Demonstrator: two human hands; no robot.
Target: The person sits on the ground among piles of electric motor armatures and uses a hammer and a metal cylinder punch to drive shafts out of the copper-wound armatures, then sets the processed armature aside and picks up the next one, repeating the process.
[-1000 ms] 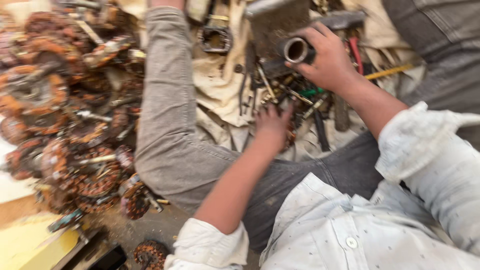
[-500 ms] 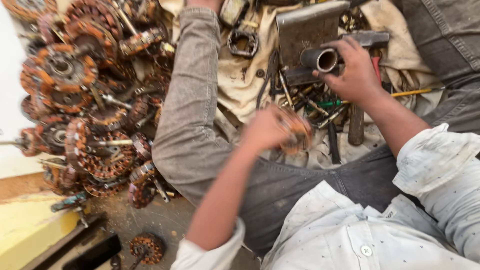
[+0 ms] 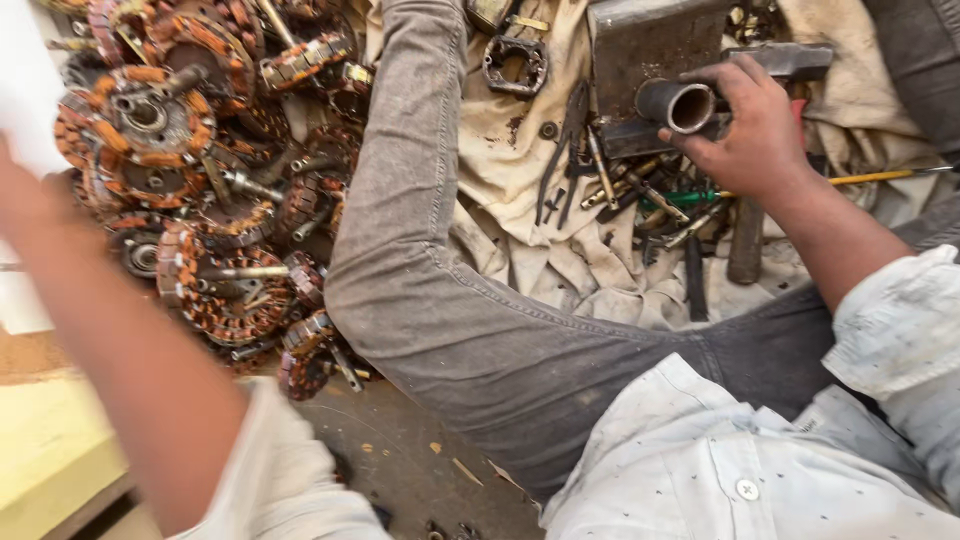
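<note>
Daylight, bright and even, shadows soft. Glare: white blowout beside the left hand [image 3: 25, 200], which is smeared by motion blur. Sharp focus: right hand [image 3: 755, 125] fingers and metal pipe [image 3: 680, 105] under them. Slight stretching at edges.

White shirt [image 3: 720, 470] here, dotted with tiny dark specks, one pale button showing, sleeves rolled up behind both hands. Grey jeans [image 3: 420, 250], faded and dusty, seam running down the leg.

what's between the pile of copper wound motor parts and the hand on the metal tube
Head view: the person's bent leg in grey trousers, then stained cloth strewn with small tools.
</note>
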